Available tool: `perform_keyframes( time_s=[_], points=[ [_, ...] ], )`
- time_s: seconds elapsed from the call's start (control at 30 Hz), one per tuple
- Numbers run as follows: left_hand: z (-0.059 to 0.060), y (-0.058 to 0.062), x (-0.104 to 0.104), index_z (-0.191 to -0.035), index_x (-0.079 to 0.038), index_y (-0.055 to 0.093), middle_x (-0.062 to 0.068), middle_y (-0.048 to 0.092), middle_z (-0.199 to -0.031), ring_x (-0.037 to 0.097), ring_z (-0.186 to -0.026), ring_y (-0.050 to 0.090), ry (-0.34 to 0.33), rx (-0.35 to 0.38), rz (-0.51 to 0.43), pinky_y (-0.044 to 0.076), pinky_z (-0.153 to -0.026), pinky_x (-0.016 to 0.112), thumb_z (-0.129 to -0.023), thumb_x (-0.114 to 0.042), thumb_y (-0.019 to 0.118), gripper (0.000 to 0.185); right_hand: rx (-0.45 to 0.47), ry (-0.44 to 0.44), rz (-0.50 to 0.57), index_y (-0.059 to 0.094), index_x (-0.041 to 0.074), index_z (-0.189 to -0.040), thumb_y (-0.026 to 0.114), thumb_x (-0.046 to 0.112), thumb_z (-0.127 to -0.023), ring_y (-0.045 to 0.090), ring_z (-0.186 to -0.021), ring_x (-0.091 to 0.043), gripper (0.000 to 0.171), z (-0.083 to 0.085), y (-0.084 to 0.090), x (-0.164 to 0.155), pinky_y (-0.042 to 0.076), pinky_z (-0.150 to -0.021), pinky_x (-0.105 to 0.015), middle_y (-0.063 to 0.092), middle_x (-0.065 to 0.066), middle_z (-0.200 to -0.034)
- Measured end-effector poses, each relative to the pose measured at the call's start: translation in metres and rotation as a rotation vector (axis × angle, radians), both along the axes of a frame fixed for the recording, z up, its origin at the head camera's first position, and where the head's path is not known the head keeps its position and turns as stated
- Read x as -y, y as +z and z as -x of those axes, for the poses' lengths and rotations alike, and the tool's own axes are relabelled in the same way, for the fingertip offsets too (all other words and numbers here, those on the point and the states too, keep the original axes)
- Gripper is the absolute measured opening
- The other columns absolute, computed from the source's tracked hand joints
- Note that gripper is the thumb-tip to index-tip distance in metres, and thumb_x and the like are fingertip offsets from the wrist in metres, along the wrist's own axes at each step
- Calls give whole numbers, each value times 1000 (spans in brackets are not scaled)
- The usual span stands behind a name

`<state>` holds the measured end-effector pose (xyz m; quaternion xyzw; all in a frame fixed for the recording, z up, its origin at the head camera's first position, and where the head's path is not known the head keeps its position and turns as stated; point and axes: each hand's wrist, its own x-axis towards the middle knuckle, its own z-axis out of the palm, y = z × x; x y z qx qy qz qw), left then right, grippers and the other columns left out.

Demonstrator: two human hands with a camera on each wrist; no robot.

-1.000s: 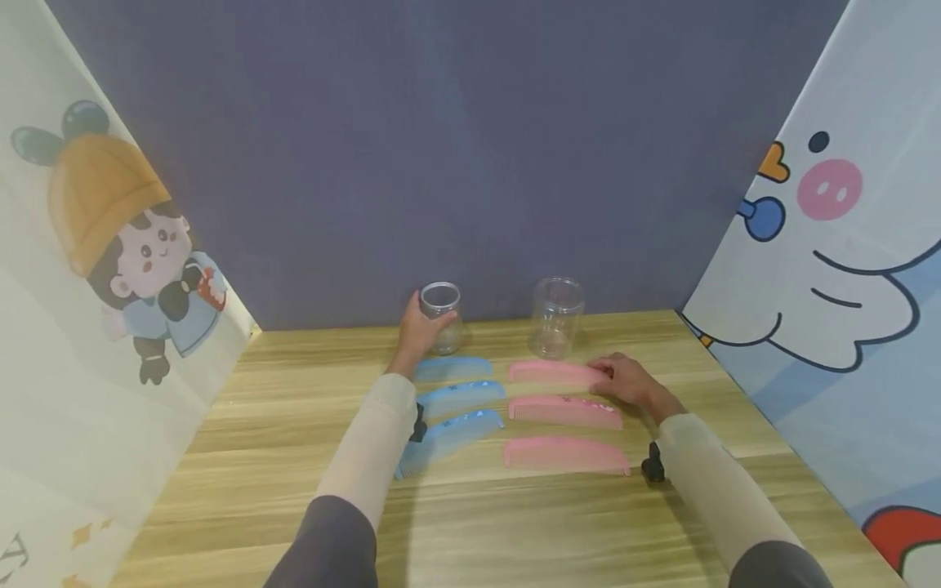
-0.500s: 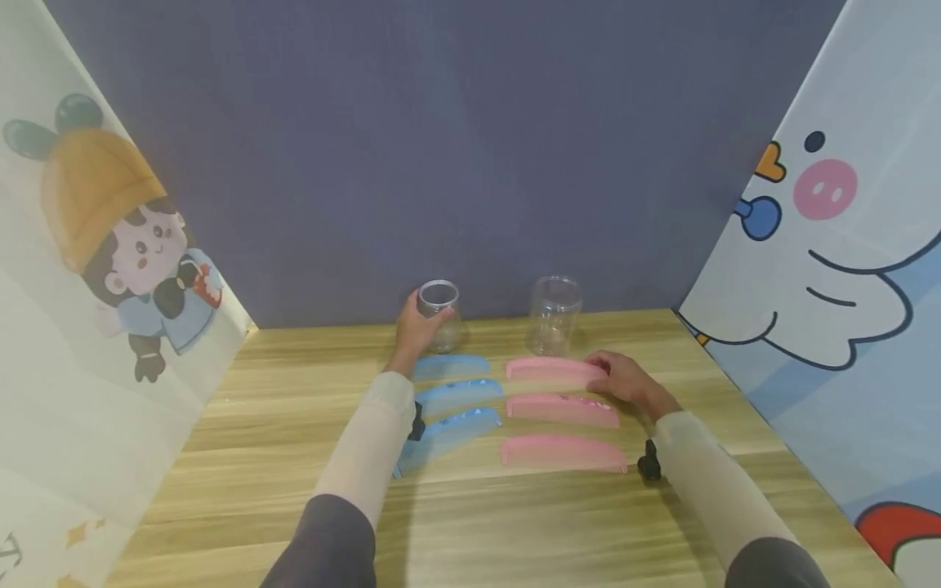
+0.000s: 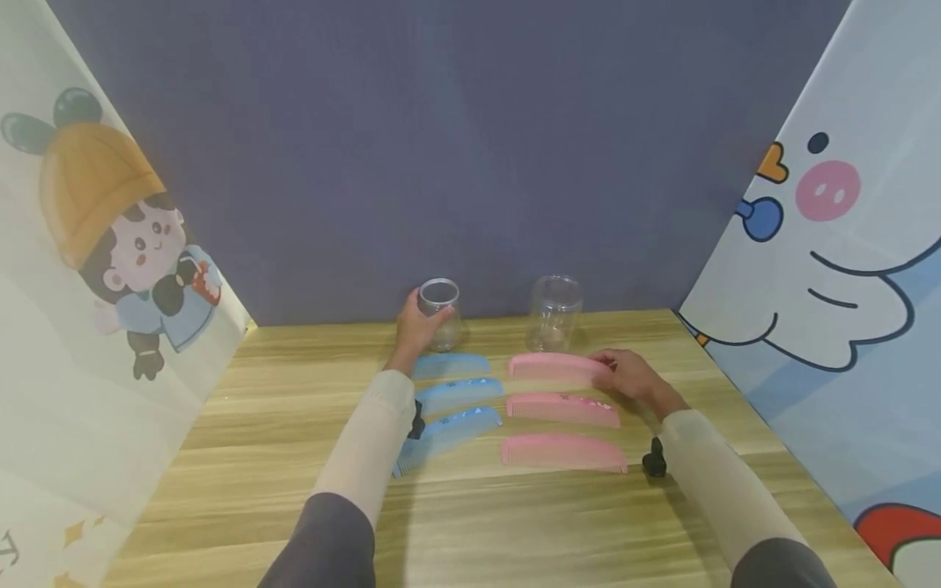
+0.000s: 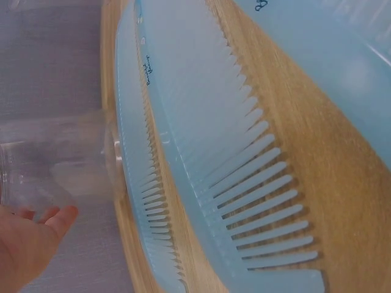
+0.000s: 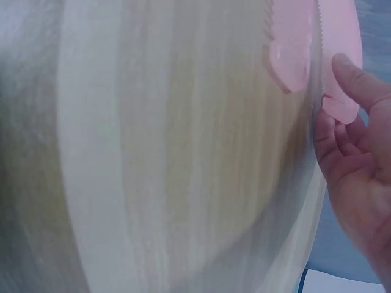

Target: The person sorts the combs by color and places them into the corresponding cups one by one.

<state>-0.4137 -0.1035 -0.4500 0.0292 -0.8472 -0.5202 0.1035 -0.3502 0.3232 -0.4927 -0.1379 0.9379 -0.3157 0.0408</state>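
Observation:
My left hand (image 3: 415, 331) grips a small clear jar (image 3: 440, 312) at the back of the wooden table (image 3: 294, 457); the left wrist view shows the jar (image 4: 55, 165) above my fingertips (image 4: 58, 217). Three blue combs (image 3: 450, 365) (image 3: 459, 394) (image 3: 448, 433) lie in a column just this side of it. My right hand (image 3: 625, 373) pinches the right end of the farthest pink comb (image 3: 551, 365), seen close as the comb's end (image 5: 339, 107) between thumb and fingers. Two more pink combs (image 3: 562, 408) (image 3: 562, 452) lie nearer me.
A second, taller clear jar (image 3: 554, 313) stands behind the pink combs. A purple back wall and cartoon-printed side panels (image 3: 845, 245) enclose the table. Black wrist cameras (image 3: 653, 462) sit on both sleeves.
The farthest pink comb's right end has lifted slightly in my right hand. My left hand stays on the small jar.

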Motion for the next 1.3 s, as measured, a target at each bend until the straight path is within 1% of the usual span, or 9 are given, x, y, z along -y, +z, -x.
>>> perform_keyframes(
  time_s=[0.1,0.23,0.4,0.5,0.67,0.83,0.93,1.17,1.3],
  points=[
    [2,1,-1,-158,-9,32,16,45,-157,34,-143,46,2,-10,6,38,-122,49,-86,-44,80,93,-7,-6,15,67,5,-129,69,17,-96,65,-100,-28,35,1,1,-1,55,-88,-42,72,-16,-113],
    [3,1,-1,-158,-9,33,16,46,-157,34,-143,46,5,-12,8,38,-121,49,-86,-44,80,93,7,-10,63,68,4,-127,69,14,-96,65,-87,-20,32,1,2,-2,54,-74,-30,73,-14,-103],
    [4,1,-1,-158,-8,33,17,45,-157,35,-143,46,2,-13,1,38,-121,50,-85,-43,81,94,64,-21,165,65,1,-128,68,12,-97,68,-75,-17,34,0,5,-2,58,-65,-27,70,-19,-103],
    [5,0,-1,-157,-7,33,18,46,-157,35,-143,46,3,-19,8,38,-121,49,-85,-43,81,94,59,-15,164,64,0,-131,67,12,-98,68,-75,-18,36,-1,8,-1,58,-64,-26,69,-20,-106],
    [6,-1,-1,-158,-7,32,18,45,-157,36,-143,46,-3,-21,14,38,-121,50,-85,-43,81,95,45,-6,145,61,-2,-135,66,13,-99,65,-87,-18,40,-3,10,-2,56,-68,-23,66,-22,-113],
    [3,-1,-1,-158,-7,32,19,45,-157,36,-143,46,-8,-23,7,38,-121,50,-86,-42,81,94,82,-28,195,59,-5,-136,66,16,-100,70,-97,-24,43,-5,11,-3,61,-76,-24,66,-26,-120],
    [2,-1,-1,-158,-8,32,18,45,-157,36,-143,46,-9,-22,4,38,-121,50,-86,-42,81,94,96,-45,230,61,-5,-135,66,17,-100,70,-100,-23,42,-5,13,-4,62,-80,-28,68,-26,-121],
    [0,1,0,-158,-6,31,19,42,-159,36,-144,44,-15,-24,15,37,-122,50,-87,-41,79,93,107,-50,305,61,-6,-134,67,15,-99,72,-91,-16,41,-3,16,-4,64,-82,-38,73,-22,-114],
    [0,0,0,-159,-6,30,19,42,-159,36,-145,43,-18,-20,22,37,-122,50,-88,-42,78,92,104,-63,310,62,-6,-133,69,15,-97,70,-86,-10,42,-2,17,-2,64,-80,-37,74,-17,-110]
  ],
)
